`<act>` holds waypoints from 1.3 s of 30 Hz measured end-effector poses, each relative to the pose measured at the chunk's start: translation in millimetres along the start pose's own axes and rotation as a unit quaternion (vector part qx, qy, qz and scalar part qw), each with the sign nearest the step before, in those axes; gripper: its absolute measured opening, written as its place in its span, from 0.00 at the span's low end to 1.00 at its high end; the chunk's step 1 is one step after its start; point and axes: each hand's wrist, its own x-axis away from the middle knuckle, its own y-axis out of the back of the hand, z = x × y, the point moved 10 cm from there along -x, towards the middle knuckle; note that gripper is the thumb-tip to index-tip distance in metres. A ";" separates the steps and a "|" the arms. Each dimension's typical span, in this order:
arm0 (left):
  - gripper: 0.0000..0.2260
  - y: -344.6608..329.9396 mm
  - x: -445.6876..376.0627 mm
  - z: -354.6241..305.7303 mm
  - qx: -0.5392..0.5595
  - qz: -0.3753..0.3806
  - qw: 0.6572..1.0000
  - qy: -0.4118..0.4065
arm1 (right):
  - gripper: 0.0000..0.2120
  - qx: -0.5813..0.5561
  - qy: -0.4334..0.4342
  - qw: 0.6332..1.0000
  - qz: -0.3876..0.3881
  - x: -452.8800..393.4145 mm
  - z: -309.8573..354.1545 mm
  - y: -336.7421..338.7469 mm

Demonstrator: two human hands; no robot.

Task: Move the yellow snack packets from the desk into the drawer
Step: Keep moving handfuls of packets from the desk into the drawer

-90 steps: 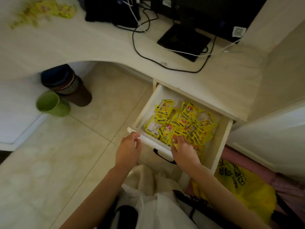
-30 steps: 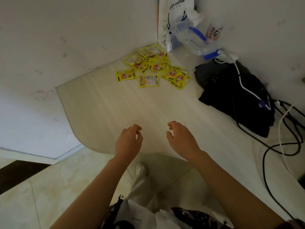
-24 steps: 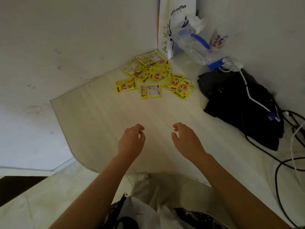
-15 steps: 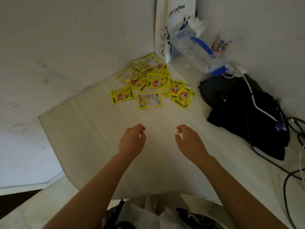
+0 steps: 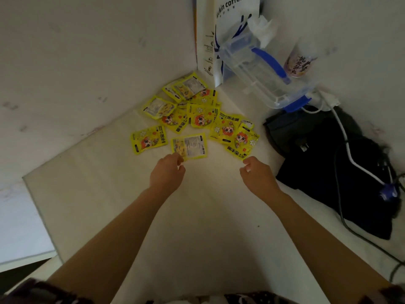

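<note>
Yellow packets (image 5: 198, 119) are now lying just beyond my grip, as I'm bringing both loosely open hands, left (image 5: 167, 173) and right (image 5: 256, 174), up across the worktop (image 5: 98, 194) for another load.

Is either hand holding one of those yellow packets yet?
Not clearly. The left hand touches the nearest packet's lower edge; the right hand holds nothing.

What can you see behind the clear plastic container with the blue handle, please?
Behind the clear container a white coffee paper bag stands in the wall corner, and a printed cup sits to its right. The bag's lower right part is covered by the container.
</note>
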 end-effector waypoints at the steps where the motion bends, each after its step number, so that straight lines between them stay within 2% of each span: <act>1: 0.10 0.2 -8.5 -0.6 -0.009 -0.001 1.000 0.003 | 0.17 0.002 -0.015 1.000 0.004 -10.7 -3.3 2.8; 7: 0.17 -0.5 -54.8 -18.2 -0.051 -0.009 0.999 -0.008 | 0.18 0.004 -0.100 0.995 0.010 -65.7 -20.8 13.5; 13: 0.31 -16.4 -81.7 -31.3 -0.089 0.035 0.995 -0.042 | 0.27 -0.018 -0.173 0.985 -0.010 -102.1 -29.3 11.6; 19: 0.36 -27.5 -84.1 -19.6 -0.156 0.053 0.986 -0.009 | 0.34 0.037 -0.180 0.982 -0.043 -109.2 -23.3 2.0; 24: 0.33 -30.4 -74.3 -9.9 -0.147 0.069 0.987 0.018 | 0.34 0.040 -0.185 0.980 -0.056 -99.0 -28.9 0.3; 28: 0.28 -25.2 -62.0 -5.2 -0.127 0.036 0.991 0.009 | 0.26 0.022 -0.167 0.985 -0.047 -87.4 -32.0 -4.6; 32: 0.20 -6.9 -55.7 17.1 -0.096 0.010 0.994 0.048 | 0.17 -0.078 -0.140 0.986 -0.046 -78.8 -31.2 -8.3; 34: 0.20 10.1 -55.0 29.8 -0.061 -0.015 0.996 0.064 | 0.12 -0.121 -0.120 0.984 -0.054 -76.0 -24.1 -6.0; 36: 0.22 28.9 -57.1 43.0 -0.045 -0.033 0.995 0.077 | 0.12 -0.151 -0.101 0.982 -0.054 -76.4 -11.4 -4.3; 39: 0.23 51.2 -68.9 63.5 -0.058 -0.032 0.994 0.091 | 0.15 -0.184 -0.080 0.978 -0.051 -82.0 13.3 -1.3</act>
